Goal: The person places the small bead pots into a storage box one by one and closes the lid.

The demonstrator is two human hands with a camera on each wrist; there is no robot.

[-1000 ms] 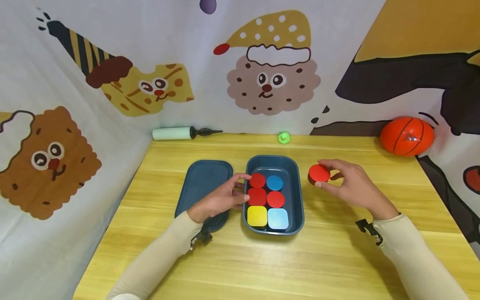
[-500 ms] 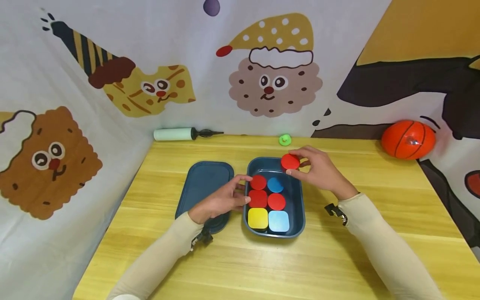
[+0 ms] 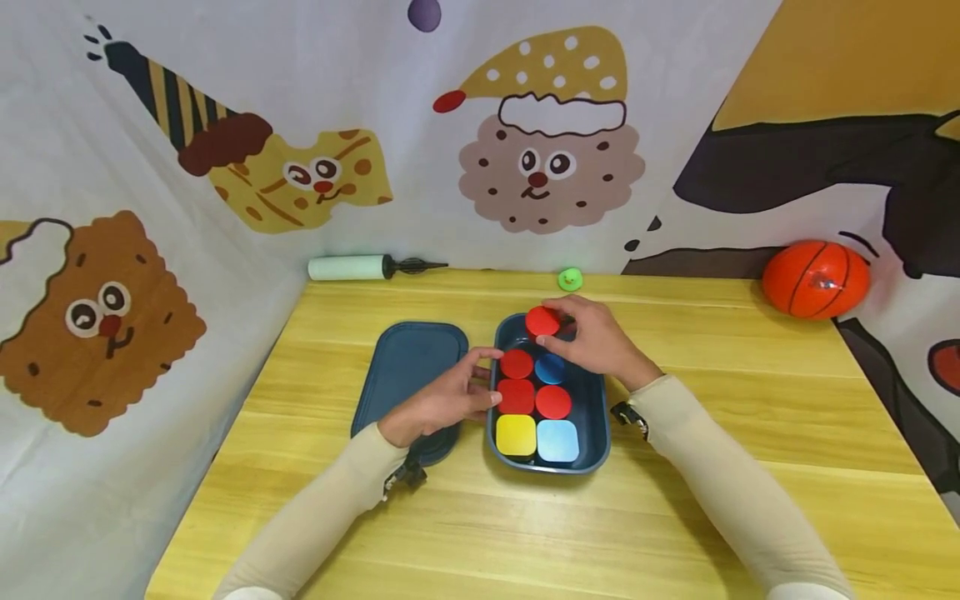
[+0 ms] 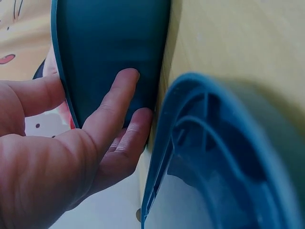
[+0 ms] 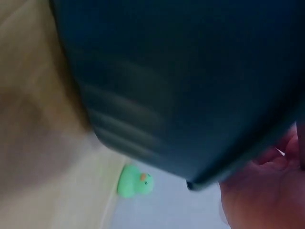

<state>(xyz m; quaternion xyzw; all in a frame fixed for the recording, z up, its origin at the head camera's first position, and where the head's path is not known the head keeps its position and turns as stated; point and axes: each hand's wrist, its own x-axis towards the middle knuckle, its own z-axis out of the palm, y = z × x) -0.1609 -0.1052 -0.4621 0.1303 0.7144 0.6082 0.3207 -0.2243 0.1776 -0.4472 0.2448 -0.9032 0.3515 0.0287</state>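
In the head view, my right hand point(image 3: 596, 337) pinches a red round block point(image 3: 542, 321) between thumb and fingers, over the back end of the dark blue box point(image 3: 601, 433). My left hand point(image 3: 442, 396) holds the box's left side. The left wrist view shows fingers point(image 4: 114, 102) of that hand against the outer wall, with others reaching over the rim. Inside the box stand two red round blocks point(image 3: 553, 402), a red rounded-square block point(image 3: 515, 397), a blue round block point(image 3: 550, 367), a yellow block point(image 3: 516, 435) and a light blue block point(image 3: 557, 440).
A dark blue lid point(image 3: 408, 367) lies left of the box, partly under my left hand. Along the back edge are a hand pump point(image 3: 348, 267), a small green duck point(image 3: 570, 279) and a red basketball-patterned ball point(image 3: 816, 280). A patterned cloth hangs behind the wooden table point(image 3: 480, 533).
My right hand has carried the red round block leftward from beside the box to above its back end. My left hand stays at the box's left side.
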